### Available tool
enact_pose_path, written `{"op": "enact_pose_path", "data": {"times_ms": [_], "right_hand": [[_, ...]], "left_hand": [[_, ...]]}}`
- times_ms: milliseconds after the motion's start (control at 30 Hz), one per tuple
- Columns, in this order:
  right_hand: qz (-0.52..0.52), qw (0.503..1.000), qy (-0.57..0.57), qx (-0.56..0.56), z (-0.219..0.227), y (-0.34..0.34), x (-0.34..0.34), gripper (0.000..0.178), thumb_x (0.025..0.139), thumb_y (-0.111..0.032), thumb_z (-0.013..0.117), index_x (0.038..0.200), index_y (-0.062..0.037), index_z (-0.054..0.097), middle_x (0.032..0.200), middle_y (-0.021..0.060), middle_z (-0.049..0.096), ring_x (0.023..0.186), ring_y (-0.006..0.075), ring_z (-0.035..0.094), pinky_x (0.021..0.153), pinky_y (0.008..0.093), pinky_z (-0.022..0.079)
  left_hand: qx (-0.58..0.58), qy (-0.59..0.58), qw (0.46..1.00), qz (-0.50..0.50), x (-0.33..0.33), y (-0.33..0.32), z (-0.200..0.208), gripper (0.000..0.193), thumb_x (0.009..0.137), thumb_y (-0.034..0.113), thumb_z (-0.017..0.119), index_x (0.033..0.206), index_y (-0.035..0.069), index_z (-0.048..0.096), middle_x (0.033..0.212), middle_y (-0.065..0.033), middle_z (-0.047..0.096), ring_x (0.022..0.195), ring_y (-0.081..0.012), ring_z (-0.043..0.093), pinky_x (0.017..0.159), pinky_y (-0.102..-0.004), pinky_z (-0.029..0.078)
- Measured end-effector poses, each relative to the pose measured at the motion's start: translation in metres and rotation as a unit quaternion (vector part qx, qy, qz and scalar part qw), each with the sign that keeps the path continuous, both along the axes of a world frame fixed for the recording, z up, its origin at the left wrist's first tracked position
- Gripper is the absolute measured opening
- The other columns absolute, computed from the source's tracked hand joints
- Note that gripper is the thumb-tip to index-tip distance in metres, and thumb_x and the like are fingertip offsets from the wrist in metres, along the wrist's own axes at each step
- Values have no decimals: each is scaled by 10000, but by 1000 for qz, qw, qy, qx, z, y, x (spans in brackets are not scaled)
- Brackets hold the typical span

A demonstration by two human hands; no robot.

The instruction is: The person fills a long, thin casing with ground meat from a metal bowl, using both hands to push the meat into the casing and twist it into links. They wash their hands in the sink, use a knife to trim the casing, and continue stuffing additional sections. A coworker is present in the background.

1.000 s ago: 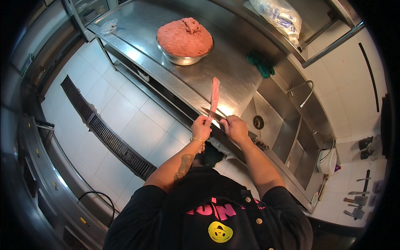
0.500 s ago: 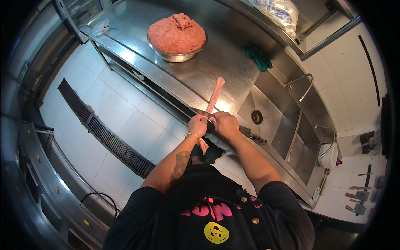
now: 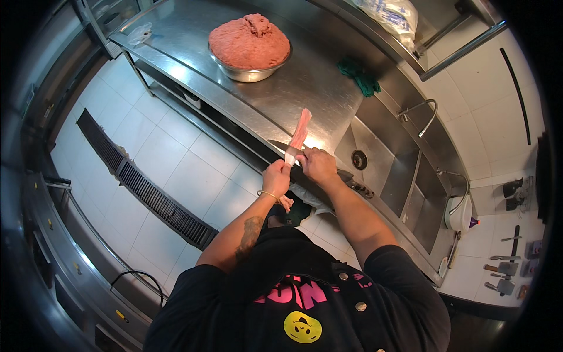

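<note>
A long, narrow strip of pale pink meat (image 3: 301, 127) lies over the front edge of the steel counter. My left hand (image 3: 275, 178) is closed on its near end, and a ragged piece dangles below that fist. In my right hand (image 3: 320, 166) is a knife (image 3: 282, 146), its blade crossing the strip just beyond my left fingers. The fingers hide the knife's handle. Whether the blade cuts into the meat or only lies against it cannot be made out. Farther back, a steel bowl (image 3: 251, 75) holds a high mound of ground meat (image 3: 249, 44).
A steel sink (image 3: 375, 154) with a curved tap (image 3: 433, 119) adjoins the counter (image 3: 193, 35) on the right. Near the sink lies a green cloth (image 3: 362, 81). A clear plastic bag (image 3: 139, 35) rests at far left. Overhead at right, a shelf bears a white bag (image 3: 390, 19).
The blade has slid up the strip, away from my left fingers, and more pale meat shows between them. My left hand keeps its hold. The whole view has shifted slightly.
</note>
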State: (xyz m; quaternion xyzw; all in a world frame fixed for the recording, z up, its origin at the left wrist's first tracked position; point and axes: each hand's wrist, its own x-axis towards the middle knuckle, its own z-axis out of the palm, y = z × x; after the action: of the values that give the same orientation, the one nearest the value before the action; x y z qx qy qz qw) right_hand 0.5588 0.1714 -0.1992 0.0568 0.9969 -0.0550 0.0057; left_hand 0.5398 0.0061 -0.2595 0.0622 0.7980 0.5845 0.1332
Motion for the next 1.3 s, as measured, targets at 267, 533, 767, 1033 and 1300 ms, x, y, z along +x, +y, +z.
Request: {"op": "enact_pose_path", "data": {"times_ms": [267, 533, 767, 1033, 1300], "right_hand": [[-1, 1000, 5, 5, -3, 0, 0, 420, 981, -482, 601, 978, -81, 724, 936, 159, 726, 904, 362, 713, 785, 488, 568], [-7, 997, 0, -78, 19, 3, -5, 405, 987, -448, 618, 945, -55, 706, 911, 198, 711, 888, 406, 689, 795, 504, 534], [-100, 981, -2, -165, 41, 34, -6, 318, 1021, -384, 584, 1048, -88, 694, 930, 230, 713, 918, 438, 689, 816, 522, 527], [-92, 982, -51, -154, 48, 43, 13, 353, 1031, -408, 546, 1005, -78, 669, 868, 246, 702, 863, 458, 685, 777, 543, 532], [-32, 992, -16, -124, 32, 33, 23, 347, 1028, -405, 546, 985, -85, 674, 803, 207, 707, 781, 427, 694, 723, 535, 542]], "left_hand": [[-8, 32, 999, -17, 16, -26, 8, 260, 961, 263, 638, 891, 15, 674, 761, -220, 647, 717, -393, 656, 662, -462, 493], [161, -235, 959, -2, -12, -16, 2, 270, 964, 281, 678, 1049, 25, 670, 821, -71, 710, 619, -159, 661, 504, -314, 484], [35, -111, 993, 2, -43, -7, -18, 216, 891, 215, 754, 973, 29, 678, 707, -66, 672, 587, -145, 638, 528, -282, 479], [86, -5, 992, 89, -20, 2, 15, 252, 911, 87, 627, 1137, 39, 729, 802, -112, 711, 686, -202, 661, 650, -343, 516], [55, 200, 971, 115, -20, 13, -18, 319, 915, 33, 588, 1162, 137, 762, 813, -151, 685, 741, -363, 673, 695, -438, 535]]}}
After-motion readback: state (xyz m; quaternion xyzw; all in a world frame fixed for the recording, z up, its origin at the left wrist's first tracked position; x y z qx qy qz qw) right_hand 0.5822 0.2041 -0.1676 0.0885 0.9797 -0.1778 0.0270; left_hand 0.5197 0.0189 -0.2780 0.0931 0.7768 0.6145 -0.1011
